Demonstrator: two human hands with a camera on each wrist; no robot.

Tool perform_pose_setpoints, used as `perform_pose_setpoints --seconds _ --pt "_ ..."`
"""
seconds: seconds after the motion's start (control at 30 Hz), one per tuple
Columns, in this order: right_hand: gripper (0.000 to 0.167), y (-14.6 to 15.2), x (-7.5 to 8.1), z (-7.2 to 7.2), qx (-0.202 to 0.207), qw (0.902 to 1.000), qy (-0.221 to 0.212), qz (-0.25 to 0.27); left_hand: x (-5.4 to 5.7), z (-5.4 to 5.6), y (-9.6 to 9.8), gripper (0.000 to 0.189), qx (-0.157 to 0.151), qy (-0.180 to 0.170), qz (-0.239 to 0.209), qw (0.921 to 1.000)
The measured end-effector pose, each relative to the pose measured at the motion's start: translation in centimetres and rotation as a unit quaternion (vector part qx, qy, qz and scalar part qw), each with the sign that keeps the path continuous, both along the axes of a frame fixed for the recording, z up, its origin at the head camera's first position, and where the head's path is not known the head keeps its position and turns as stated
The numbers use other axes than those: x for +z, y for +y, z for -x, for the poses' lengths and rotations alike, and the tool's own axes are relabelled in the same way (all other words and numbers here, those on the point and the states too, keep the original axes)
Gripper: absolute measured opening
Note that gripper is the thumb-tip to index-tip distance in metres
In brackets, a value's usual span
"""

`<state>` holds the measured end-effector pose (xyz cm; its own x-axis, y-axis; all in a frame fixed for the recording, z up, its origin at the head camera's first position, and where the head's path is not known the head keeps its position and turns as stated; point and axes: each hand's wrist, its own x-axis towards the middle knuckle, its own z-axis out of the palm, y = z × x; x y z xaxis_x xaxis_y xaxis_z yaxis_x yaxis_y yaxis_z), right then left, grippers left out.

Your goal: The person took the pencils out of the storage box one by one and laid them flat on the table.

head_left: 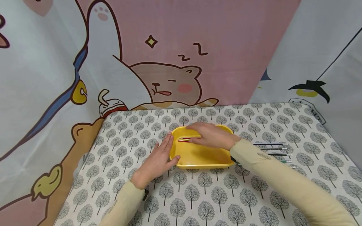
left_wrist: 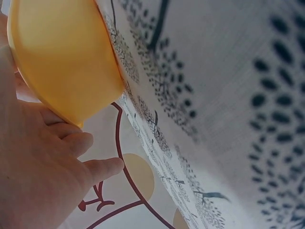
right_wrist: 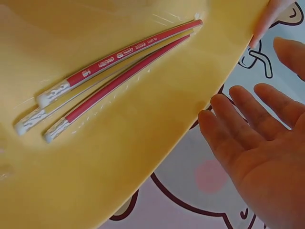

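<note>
A yellow plastic tray (head_left: 207, 157) sits on the cloth in the head view. Inside, toward its left end, lie two red pencils (right_wrist: 133, 50) and a yellow pencil (right_wrist: 102, 76), side by side with white eraser ends. My left hand (head_left: 158, 160) lies along the tray's left end, fingers extended at the rim and thumb at the near corner. My right hand (head_left: 213, 135) reaches over the tray's far side, partly covering the pencils in the head view. In the right wrist view its fingers (right_wrist: 233, 124) are spread and hold nothing, beside the tray's edge.
Several dark pencils (head_left: 272, 154) lie in a row on the tree-patterned tablecloth (head_left: 206, 194) to the right of the tray, partly hidden by my right sleeve (head_left: 271, 169). A cartoon-printed curtain (head_left: 226, 47) hangs behind the table's far edge.
</note>
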<state>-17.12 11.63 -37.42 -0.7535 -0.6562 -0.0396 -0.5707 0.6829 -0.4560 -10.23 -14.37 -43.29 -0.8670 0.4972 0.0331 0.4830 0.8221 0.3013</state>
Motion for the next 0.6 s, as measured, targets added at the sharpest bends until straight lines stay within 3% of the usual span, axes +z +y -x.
perform_pose_setpoints --seconds 0.37,0.6 --pt "0.046 -1.6 -0.6 0.9 0.016 0.9997 -0.018 -0.009 0.0 0.0 0.0 0.084 0.002 0.006 0.003 1.0" --pt "0.037 -2.1 -1.8 1.5 0.021 0.9981 -0.056 -0.016 -0.2 0.0 -0.1 0.083 0.0 0.005 -0.003 1.0"
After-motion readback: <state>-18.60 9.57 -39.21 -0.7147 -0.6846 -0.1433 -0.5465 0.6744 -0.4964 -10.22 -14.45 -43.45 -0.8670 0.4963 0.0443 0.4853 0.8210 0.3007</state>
